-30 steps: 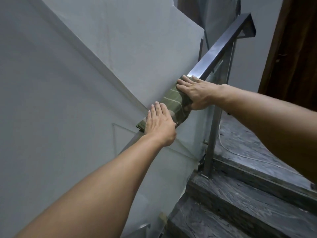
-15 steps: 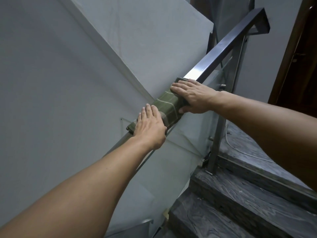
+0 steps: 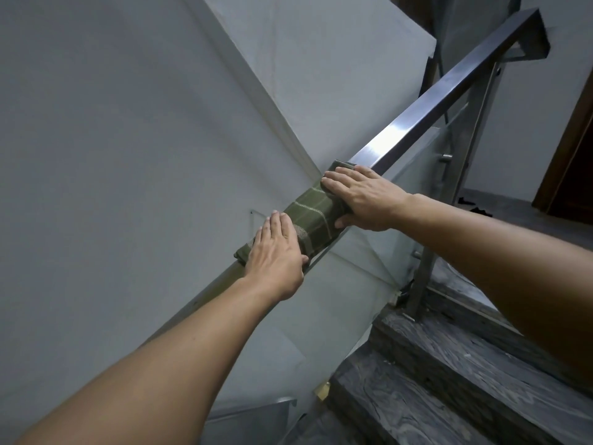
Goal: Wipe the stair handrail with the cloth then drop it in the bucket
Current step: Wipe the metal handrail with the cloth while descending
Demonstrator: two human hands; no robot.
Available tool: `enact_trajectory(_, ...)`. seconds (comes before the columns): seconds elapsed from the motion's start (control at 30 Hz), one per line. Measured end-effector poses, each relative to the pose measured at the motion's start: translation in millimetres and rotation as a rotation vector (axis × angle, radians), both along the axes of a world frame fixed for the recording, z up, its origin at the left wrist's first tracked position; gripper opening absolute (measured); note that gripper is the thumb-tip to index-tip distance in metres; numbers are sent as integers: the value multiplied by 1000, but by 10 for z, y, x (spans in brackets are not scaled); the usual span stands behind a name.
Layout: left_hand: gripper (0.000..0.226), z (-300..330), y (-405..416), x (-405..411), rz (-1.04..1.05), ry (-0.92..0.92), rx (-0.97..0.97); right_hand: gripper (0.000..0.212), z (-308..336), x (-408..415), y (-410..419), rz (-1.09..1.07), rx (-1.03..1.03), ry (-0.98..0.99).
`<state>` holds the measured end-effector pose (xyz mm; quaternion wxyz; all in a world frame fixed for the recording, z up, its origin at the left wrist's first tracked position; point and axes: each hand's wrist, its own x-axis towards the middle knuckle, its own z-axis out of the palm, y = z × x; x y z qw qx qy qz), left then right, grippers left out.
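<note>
A green checked cloth (image 3: 313, 216) is draped over the square metal handrail (image 3: 430, 101), which rises to the upper right. My left hand (image 3: 276, 255) presses flat on the cloth's lower end, thumb hooked around the rail's near side. My right hand (image 3: 362, 200) lies on the cloth's upper end, fingers across the top and thumb under the near edge. The rail below my left hand is hidden by my forearm. No bucket is in view.
A glass panel (image 3: 417, 175) hangs under the rail, held by a metal post (image 3: 426, 277). Dark stone steps (image 3: 433, 380) climb at the lower right. A grey wall (image 3: 112, 155) fills the left. A brown door (image 3: 574, 162) stands at the far right.
Both hands and the cloth sit a little lower on the rail than a second ago, with more bare rail showing above the right hand. The camera has shifted too.
</note>
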<state>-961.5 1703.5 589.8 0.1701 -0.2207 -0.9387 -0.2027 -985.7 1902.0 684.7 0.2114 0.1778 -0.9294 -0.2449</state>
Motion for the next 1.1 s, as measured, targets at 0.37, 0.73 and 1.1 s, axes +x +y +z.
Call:
enact_trajectory(0.37, 82, -347, -529, 258, 39, 6, -6, 79, -265, 146, -496, 161, 66, -61)
enact_trajectory(0.73, 80, -780, -962, 447, 133, 55, 35, 84, -673, 319, -922, 237, 56, -66)
enact_trajectory(1.1, 71, -1284, -1655, 769, 213, 66, 18, 81, -1207, 606, -1638, 273, 38, -52)
